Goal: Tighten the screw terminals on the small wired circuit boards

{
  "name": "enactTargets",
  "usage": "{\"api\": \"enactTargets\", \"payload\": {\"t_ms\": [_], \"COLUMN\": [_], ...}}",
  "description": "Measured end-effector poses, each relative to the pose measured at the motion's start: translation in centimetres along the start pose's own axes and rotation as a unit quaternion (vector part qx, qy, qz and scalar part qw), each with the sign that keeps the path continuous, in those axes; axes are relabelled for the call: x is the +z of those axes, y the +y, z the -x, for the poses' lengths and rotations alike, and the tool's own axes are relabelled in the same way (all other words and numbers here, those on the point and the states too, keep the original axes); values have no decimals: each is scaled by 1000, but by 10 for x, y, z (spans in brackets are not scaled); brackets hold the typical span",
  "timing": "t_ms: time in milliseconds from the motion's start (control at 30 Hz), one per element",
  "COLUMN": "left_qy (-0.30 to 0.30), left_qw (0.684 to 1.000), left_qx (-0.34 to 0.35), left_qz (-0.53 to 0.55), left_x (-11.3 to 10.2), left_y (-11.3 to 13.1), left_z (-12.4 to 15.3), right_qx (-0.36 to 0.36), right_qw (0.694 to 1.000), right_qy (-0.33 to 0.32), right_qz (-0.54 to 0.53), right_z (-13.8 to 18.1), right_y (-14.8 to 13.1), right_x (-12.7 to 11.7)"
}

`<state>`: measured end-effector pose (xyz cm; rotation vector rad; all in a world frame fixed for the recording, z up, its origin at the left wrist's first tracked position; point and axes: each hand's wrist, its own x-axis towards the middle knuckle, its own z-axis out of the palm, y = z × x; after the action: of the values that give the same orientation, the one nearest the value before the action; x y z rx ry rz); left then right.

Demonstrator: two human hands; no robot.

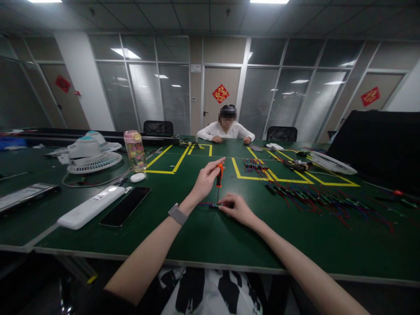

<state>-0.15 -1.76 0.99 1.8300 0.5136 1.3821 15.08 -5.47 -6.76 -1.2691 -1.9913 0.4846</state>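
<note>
An orange and black screwdriver (219, 176) stands upright, its handle held by my left hand (207, 178), which wears a grey wristwatch. The shaft points straight down and its tip meets a small green circuit board (214, 205) on the table. My right hand (236, 209) pinches the right end of that board between thumb and fingers. Red and blue wires (203, 203) run out to the left from the board. Part of the board is hidden by my right fingertips.
Several wired circuit boards (315, 197) spread across the right side of the green table (183, 240). To the left are a black phone (125, 206), a white power strip (92, 208), a bottle (134, 151) and white fans (93, 159). A person (226, 127) sits opposite.
</note>
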Motion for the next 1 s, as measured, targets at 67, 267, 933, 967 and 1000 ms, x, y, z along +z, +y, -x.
{"api": "enactTargets", "payload": {"t_ms": [67, 267, 933, 967, 1000], "left_qy": [-24, 26, 29, 23, 25], "left_qw": [999, 998, 999, 999, 999], "left_qx": [-19, 22, 13, 4, 2], "left_qz": [32, -44, -39, -23, -20], "left_x": [1, 2, -1, -1, -1], "left_y": [1, 0, 2, 2, 2], "left_z": [0, 1, 1, 1, 1], "right_qx": [1, 3, 6, 4, 2], "right_qw": [1000, 1000, 1000, 1000, 1000], "right_qy": [0, 9, 6, 6, 5], "right_qz": [1, 4, -6, -7, -7], "right_z": [0, 0, 0, 0, 0], "right_y": [-1, 0, 3, 3, 3], "right_x": [0, 0, 2, 2, 2]}}
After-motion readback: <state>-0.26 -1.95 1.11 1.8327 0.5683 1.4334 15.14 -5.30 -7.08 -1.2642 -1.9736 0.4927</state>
